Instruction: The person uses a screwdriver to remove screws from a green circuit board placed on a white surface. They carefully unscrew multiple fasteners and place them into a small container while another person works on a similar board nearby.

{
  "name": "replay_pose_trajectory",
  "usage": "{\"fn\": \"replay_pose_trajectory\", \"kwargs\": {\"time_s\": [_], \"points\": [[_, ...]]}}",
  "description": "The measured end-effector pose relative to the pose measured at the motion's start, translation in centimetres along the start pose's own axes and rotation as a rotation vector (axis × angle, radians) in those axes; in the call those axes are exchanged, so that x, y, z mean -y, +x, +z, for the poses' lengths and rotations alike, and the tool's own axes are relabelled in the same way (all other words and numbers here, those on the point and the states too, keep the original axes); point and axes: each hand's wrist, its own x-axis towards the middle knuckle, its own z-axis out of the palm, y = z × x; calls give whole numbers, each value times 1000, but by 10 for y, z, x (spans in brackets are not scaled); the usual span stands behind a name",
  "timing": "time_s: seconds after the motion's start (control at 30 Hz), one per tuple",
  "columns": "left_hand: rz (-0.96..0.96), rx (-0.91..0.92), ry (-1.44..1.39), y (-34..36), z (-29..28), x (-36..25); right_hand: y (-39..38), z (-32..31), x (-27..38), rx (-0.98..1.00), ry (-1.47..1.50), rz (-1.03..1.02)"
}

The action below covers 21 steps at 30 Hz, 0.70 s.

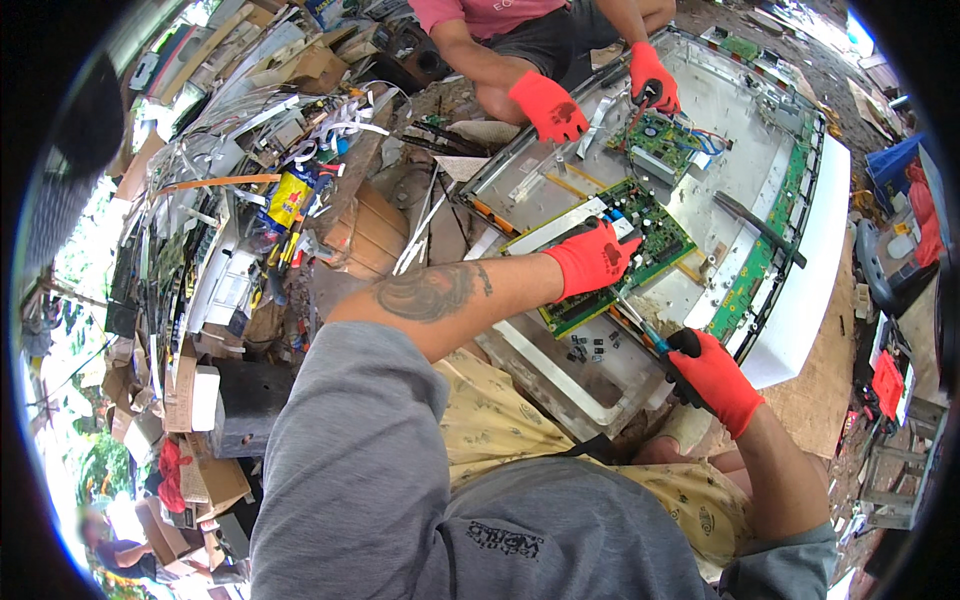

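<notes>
My left hand (595,260), in a red glove with dark fingertips, grips a green circuit board (665,238) from above, its fingers curled over the components. The board lies tilted on a large flat metal panel (735,185). My right hand (715,375), gloved alike, is closed round the dark handle of a screwdriver (652,335). The screwdriver's thin shaft points up and left to the board's near edge, just below my left hand; its exact contact is hidden. Several small black pieces (592,348) lie near the board's lower edge.
Across the panel, a co-worker's red-gloved hands (550,108) work near another circuit board (655,140); one holds a black-handled tool. A dark bar (760,228) lies on the panel's right. Cables and scrap (290,190) pile up at left. A white sheet (815,270) stands at right.
</notes>
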Motion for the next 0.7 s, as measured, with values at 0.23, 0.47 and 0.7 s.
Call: {"fn": "replay_pose_trajectory", "kwargs": {"time_s": [0.23,0.47,0.7], "points": [[-19,46,-116,-8,2,3,-3,1,8,17,-12,14],[29,42,-41,-7,-1,0,3,0,-5,1,-21,-26],[9,-36,44,-5,4,-1,4,3,-4,15,7,-8]]}}
